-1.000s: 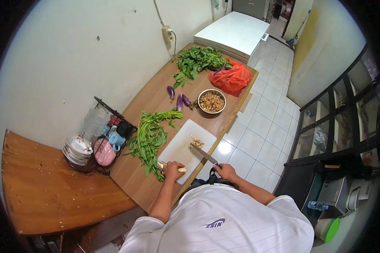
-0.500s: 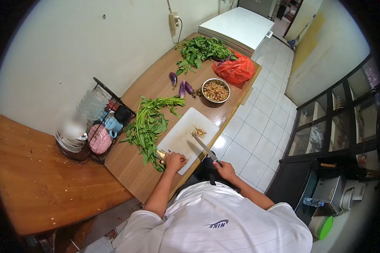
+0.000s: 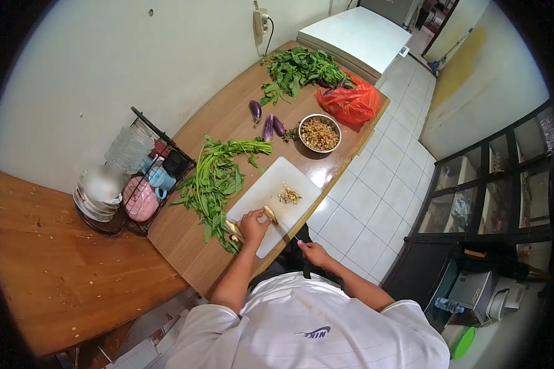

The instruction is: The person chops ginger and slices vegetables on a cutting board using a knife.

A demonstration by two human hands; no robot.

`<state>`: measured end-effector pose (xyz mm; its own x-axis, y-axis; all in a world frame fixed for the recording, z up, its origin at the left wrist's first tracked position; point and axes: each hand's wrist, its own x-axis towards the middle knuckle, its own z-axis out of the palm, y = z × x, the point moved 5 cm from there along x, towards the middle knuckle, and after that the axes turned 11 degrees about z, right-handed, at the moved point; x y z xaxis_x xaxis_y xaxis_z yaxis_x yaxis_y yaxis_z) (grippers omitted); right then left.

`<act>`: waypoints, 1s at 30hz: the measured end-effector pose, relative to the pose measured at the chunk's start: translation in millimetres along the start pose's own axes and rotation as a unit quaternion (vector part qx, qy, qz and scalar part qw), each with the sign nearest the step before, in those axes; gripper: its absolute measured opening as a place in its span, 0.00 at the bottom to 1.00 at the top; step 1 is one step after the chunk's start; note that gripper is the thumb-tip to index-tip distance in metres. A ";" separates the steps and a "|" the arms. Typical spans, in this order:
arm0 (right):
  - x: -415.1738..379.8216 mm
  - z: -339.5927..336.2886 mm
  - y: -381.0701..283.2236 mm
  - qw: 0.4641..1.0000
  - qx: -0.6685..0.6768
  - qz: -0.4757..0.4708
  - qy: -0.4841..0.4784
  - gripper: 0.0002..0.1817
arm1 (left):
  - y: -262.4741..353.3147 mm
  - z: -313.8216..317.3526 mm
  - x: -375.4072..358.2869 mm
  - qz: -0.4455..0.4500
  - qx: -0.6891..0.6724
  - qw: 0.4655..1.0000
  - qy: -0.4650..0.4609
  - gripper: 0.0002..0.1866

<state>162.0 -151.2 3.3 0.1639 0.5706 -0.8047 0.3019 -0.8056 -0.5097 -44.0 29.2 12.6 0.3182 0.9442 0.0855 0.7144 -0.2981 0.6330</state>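
Observation:
My left hand (image 3: 254,226) is over the near-left part of the white cutting board (image 3: 261,194), its fingers closed on a pale, brown-edged piece of food (image 3: 269,214) whose kind I cannot make out. More such pieces (image 3: 232,229) lie beside that hand at the board's left edge. My right hand (image 3: 314,253) grips a knife (image 3: 298,238) just off the board's near right edge; the blade is seen nearly edge-on, so little of it shows. A small heap of chopped bits (image 3: 289,195) lies on the board's right side.
Leafy greens (image 3: 212,178) lie left of the board. Beyond are eggplants (image 3: 269,128), a metal bowl (image 3: 319,133) of chopped brown food, a red plastic bag (image 3: 349,103) and more greens (image 3: 298,71). A dish rack (image 3: 160,178) stands by the wall at left.
My left hand has moved right and forward onto the board, now with a pale piece in its fingers. My right hand has drawn the knife back from the chopped bits toward my body.

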 end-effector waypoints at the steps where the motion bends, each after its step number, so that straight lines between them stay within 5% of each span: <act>1: 0.2 2.9 -1.4 1.000 -0.004 0.007 -0.015 0.40 | 2.2 -0.7 -3.0 0.002 0.023 1.000 0.012 0.21; 30: 48.8 19.6 -34.0 0.991 -0.134 -0.021 -0.007 0.45 | 26.5 -7.9 9.1 0.020 0.145 0.989 -0.031 0.14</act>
<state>141.3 -99.2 -24.6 0.1341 0.5983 -0.7899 0.5474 -0.7092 -0.4443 -27.1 30.9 36.2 0.3821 0.9226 0.0526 0.8457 -0.3720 0.3827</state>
